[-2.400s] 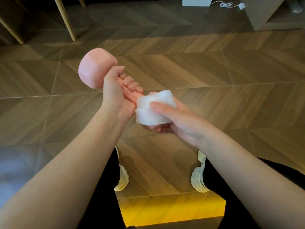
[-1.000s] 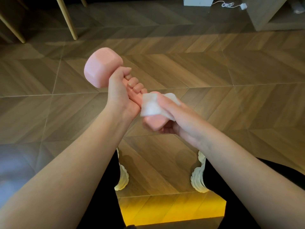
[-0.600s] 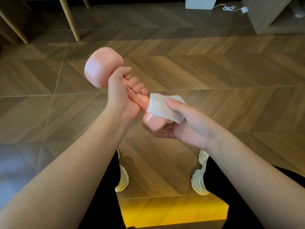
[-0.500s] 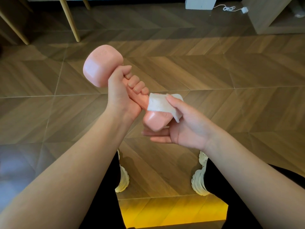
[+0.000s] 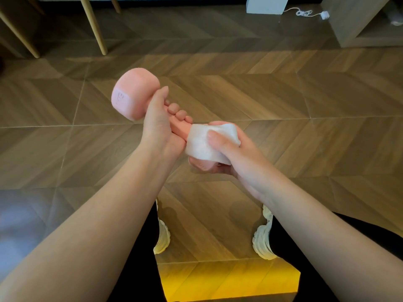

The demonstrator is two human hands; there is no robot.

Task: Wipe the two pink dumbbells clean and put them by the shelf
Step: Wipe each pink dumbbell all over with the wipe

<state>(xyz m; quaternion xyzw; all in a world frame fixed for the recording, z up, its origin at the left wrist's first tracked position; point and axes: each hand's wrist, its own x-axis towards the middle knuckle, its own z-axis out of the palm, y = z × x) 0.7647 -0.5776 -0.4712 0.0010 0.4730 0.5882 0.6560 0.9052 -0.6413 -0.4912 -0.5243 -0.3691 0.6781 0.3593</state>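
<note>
Wipe (image 5: 209, 142) now wrapped over dumbbell (image 5: 135, 94) end; right hand (image 5: 231, 153) pinching it, left hand (image 5: 157, 127) gripping handle.

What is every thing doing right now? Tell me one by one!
pink dumbbell: held up off the floor, tilted, near end wrapped in the wipe
white wipe: folded around the dumbbell's near end, pressed by the thumb
left hand: closed around the dumbbell's handle
right hand: closed on the wipe and the end under it
white cable: lying loose on the floor

Left hand (image 5: 157, 125) gripping pink dumbbell (image 5: 135, 96), right hand (image 5: 231, 153) pressing white wipe (image 5: 207, 142)
</note>
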